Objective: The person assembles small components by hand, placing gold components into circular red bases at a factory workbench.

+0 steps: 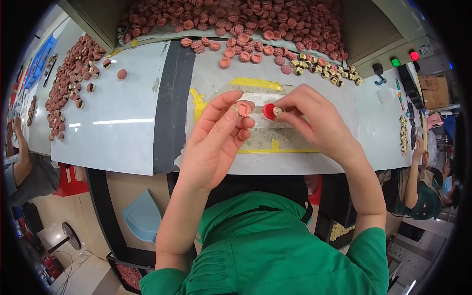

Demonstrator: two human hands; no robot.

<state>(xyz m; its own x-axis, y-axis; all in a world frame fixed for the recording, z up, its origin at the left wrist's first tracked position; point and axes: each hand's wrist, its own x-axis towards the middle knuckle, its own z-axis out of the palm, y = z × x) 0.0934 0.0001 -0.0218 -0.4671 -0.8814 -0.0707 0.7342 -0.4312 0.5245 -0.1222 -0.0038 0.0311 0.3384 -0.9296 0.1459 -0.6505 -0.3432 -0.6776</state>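
My left hand [212,132] pinches a pink, bumpy round shell [243,109] between thumb and fingers, its squarish hollow facing up. Opposite it, my right hand [314,118] has its fingertips closed on a small cream-coloured piece [278,111]. Right beside that piece is a red round cup [268,111]; whether it is fixed to the table or touched by my fingers I cannot tell. Both hands are over a metal strip [255,99] with yellow tape [255,83] along its edges. The two held pieces are a short gap apart.
A big heap of pink shells [236,19] lies at the back, with cream-and-dark pieces [327,71] at its right. Assembled pieces [73,73] pile up at left beyond a dark band [172,108]. Lit buttons [395,62] sit at right. Other people [423,191] work on both sides.
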